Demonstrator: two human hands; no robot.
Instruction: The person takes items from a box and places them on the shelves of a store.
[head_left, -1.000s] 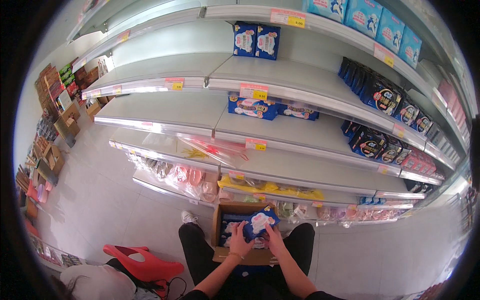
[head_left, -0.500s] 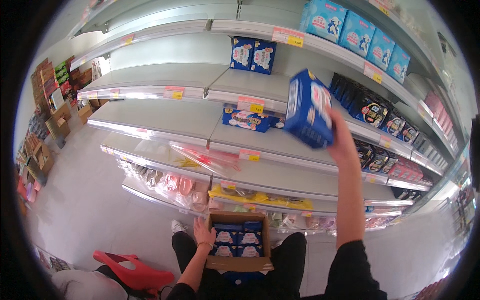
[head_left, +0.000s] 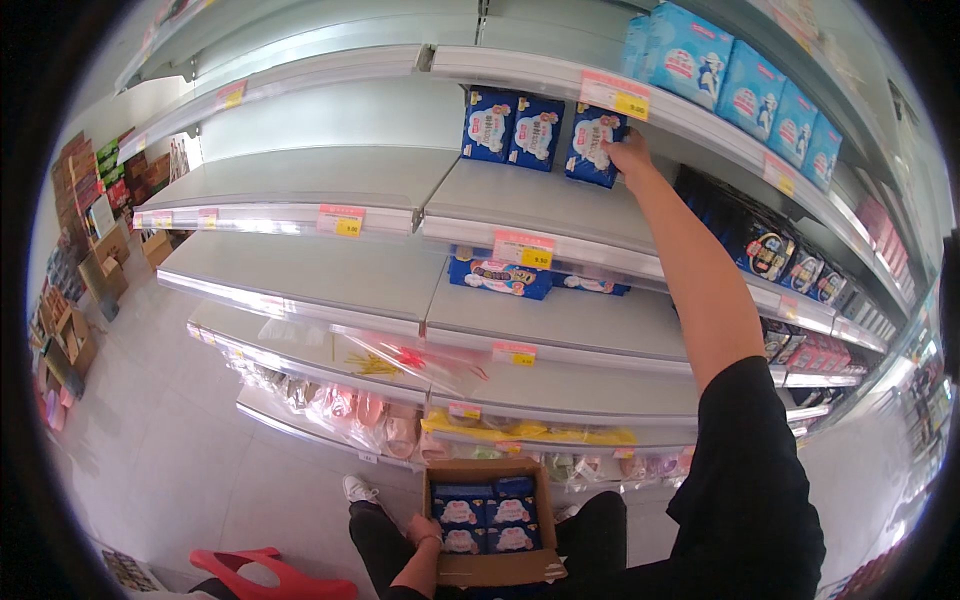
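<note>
My right hand (head_left: 628, 157) is stretched far forward, its fingers closed on the right side of a blue packet (head_left: 594, 145) with a white cloud-shaped print. That packet is upright at an upper shelf (head_left: 500, 205), a small gap to the right of two matching blue packets (head_left: 512, 128). Down by my legs, my left hand (head_left: 424, 530) grips the left edge of an open cardboard box (head_left: 490, 570). Inside the box lie several more blue packets (head_left: 487, 512) of the same look.
Light blue packs (head_left: 735, 80) line the shelf above on the right, with black packs (head_left: 765, 245) further right. Wide blue packets (head_left: 500, 278) lie one shelf below. Bagged pink slippers (head_left: 365, 412) fill the lowest shelves. A red plastic stool (head_left: 270, 578) stands at lower left.
My right hand has carried the blue packet up and forward from mid-air to the shelf beside the two others. My left hand has stayed at the box's left side, its fingers now curled.
</note>
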